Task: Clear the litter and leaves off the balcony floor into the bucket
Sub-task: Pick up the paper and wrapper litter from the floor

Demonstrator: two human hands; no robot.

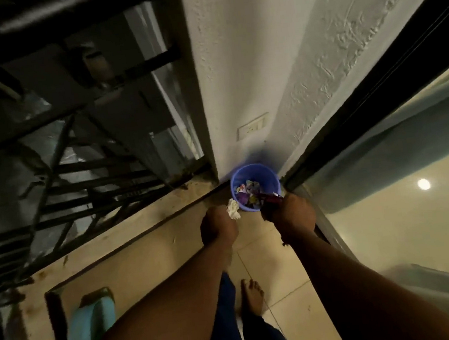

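Note:
A small blue bucket (254,174) stands on the balcony floor in the corner against the white wall, with several crumpled scraps of litter inside. My left hand (218,225) is closed around a crumpled white paper (233,209) held just beside the bucket's left rim. My right hand (290,215) grips a dark red wrapper (273,199) at the bucket's near right rim. Both arms reach forward and down.
A black metal railing (79,186) runs along the left above a tan ledge (129,231). A sliding glass door with a dark frame (376,91) lines the right. A blue cloth (89,322) lies near left. My bare foot (253,295) stands on the tiles.

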